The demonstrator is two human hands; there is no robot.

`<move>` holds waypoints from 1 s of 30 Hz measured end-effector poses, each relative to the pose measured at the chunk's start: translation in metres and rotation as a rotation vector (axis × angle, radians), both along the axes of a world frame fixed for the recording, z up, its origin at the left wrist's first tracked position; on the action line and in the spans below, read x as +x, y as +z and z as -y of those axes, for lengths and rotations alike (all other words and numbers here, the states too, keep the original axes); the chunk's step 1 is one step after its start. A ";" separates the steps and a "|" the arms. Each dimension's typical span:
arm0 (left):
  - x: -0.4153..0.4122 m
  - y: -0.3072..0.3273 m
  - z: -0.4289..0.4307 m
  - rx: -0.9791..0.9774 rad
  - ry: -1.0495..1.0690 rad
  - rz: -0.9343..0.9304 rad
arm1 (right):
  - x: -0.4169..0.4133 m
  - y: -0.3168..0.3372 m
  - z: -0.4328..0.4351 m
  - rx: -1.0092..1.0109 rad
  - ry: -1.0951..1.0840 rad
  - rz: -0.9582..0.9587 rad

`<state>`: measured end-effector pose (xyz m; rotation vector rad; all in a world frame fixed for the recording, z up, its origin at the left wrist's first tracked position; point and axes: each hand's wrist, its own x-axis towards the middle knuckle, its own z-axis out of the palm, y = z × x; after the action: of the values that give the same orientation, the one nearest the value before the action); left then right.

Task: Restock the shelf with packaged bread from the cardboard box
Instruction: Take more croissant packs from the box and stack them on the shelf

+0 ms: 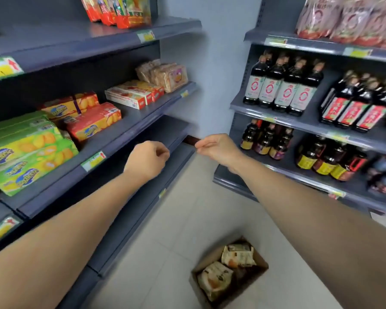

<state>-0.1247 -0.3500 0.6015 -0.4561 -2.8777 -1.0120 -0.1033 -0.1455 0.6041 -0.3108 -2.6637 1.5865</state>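
Head view: packaged bread [238, 255] sits in the cardboard box [206, 262], well below my hands; right hand [218, 148] pinches a dark brown strip [189, 140] at the shelf [165, 130] end; left hand [146, 159] curls beside it, hold unclear; I judge shelving underway; next needs a reach down.

Reaching both arms toward the shelf [165, 128], curling the left hand [147, 160] at its edge, pinching a dark packet [190, 140] with the right hand [219, 148].
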 end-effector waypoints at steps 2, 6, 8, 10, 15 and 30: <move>0.007 -0.025 -0.018 -0.002 -0.029 0.057 | 0.016 -0.023 -0.016 -0.038 -0.038 0.033; 0.022 -0.079 -0.056 -0.024 -0.078 0.186 | 0.043 -0.073 -0.056 -0.046 -0.094 0.117; 0.030 -0.105 -0.079 -0.033 -0.094 0.257 | 0.055 -0.098 -0.081 -0.027 -0.114 0.153; 0.037 -0.132 -0.102 -0.047 -0.106 0.317 | 0.068 -0.121 -0.106 -0.001 -0.119 0.211; 0.054 -0.209 -0.162 -0.083 -0.104 0.438 | 0.093 -0.188 -0.171 -0.002 -0.145 0.363; 0.070 -0.525 -0.277 -0.326 -0.262 0.777 | 0.136 -0.529 -0.275 -0.174 -0.447 0.690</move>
<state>-0.0548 -0.0725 0.0765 -0.5688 -3.7971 -0.8934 0.0326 0.1300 0.0755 -1.5882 -2.5502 1.7730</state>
